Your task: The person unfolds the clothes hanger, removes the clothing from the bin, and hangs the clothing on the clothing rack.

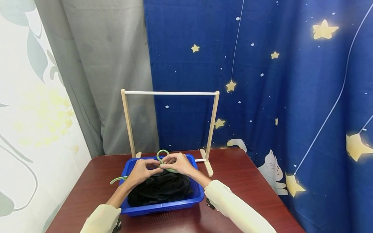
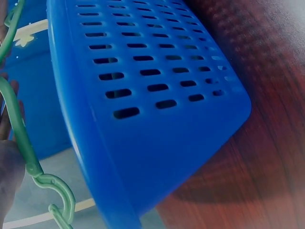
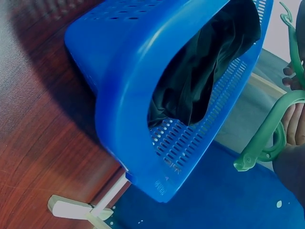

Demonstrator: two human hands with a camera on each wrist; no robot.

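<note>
Both hands meet above a blue plastic basket point(image 1: 161, 207) and hold a light green clothes hanger point(image 1: 158, 156). My left hand point(image 1: 142, 171) pinches it near the base of the hook, fingertips close to the other hand's. The right hand point(image 1: 179, 164) grips it from the other side, thumb and fingers round the same middle part. The hook stands up between the hands, and one arm of the hanger sticks out left past the left wrist. Black cloth point(image 1: 163, 191) lies crumpled in the basket. In the right wrist view the hanger point(image 3: 264, 136) shows beside the fingers.
Behind the basket stands a small wooden rack with a white crossbar point(image 1: 170, 93); its right foot point(image 1: 207, 163) rests on the reddish-brown table point(image 1: 233, 194). A grey curtain point(image 1: 116, 64) and a blue star-patterned curtain point(image 1: 186, 74) hang behind the table.
</note>
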